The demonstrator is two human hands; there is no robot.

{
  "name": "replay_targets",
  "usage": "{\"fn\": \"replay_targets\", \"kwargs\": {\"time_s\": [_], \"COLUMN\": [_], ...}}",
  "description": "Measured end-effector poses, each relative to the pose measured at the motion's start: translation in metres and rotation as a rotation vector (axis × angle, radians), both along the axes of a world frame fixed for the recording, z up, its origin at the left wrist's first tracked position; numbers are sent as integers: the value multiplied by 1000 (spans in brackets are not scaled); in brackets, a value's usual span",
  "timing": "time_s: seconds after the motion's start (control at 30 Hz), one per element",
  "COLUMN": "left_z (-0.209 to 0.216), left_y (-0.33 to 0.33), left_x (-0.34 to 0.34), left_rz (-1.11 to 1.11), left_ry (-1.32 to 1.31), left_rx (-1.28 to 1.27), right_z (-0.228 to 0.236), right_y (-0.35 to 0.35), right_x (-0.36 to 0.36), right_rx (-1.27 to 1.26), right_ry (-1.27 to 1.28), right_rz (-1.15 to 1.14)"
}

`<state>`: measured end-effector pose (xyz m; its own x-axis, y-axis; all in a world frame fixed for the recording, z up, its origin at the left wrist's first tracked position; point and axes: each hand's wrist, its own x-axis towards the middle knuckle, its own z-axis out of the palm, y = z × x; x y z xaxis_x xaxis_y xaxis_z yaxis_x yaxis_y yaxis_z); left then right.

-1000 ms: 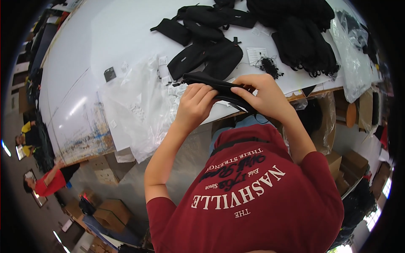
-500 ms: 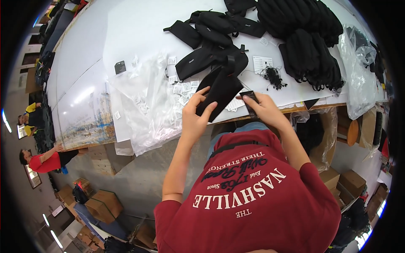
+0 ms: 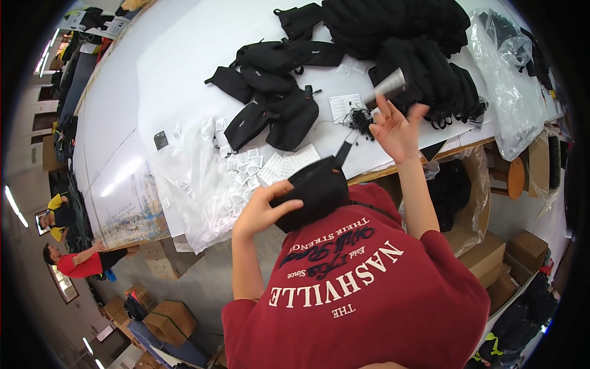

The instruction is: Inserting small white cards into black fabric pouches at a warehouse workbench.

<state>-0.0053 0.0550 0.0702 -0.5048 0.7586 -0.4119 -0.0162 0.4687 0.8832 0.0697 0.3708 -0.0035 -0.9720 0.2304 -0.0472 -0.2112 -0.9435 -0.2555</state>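
Observation:
My left hand (image 3: pixel 261 212) grips a black fabric pouch (image 3: pixel 316 190) by its edge, thumb on the near side, held in front of my body off the table edge. A black strap end (image 3: pixel 342 154) sticks up from the pouch. My right hand (image 3: pixel 398 132) is raised over the table edge with its fingers spread. A grey-and-white tag (image 3: pixel 388 88), smeared by motion, is just past its fingertips; whether it touches them I cannot tell. Below that hand lies a tangle of thin black cords (image 3: pixel 361 122) beside a printed white sheet (image 3: pixel 344 109).
Several black pouches (image 3: pixel 264 80) lie on the white table (image 3: pixel 178 67), with larger black piles (image 3: pixel 393 27) at the far right. White labels (image 3: pixel 246 166) and clear plastic (image 3: pixel 193 184) lie at the left. Another plastic bag (image 3: pixel 510 92) hangs over the right edge. People stand at the far left.
The pouch has come down toward my body in my left hand. My right hand has moved up and right, its fingers opening from the dark tag. The view has shifted somewhat.

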Motion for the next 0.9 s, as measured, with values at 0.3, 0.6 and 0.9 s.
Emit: {"fn": "replay_targets", "kwargs": {"time_s": [0.3, 0.6, 0.9], "left_z": [32, 36, 4], "left_y": [48, 52, 69], "left_x": [11, 19, 28], "left_rz": [-136, -64, 170], "left_ry": [-44, -64, 590], "left_rx": [-65, -92, 56], "right_z": [9, -5, 70], "right_y": [-42, -33, -17], "right_x": [-29, -34, -36], "right_rx": [5, 193, 2041], "right_ry": [-667, -716, 74], "right_rz": [272, 286, 590]}}
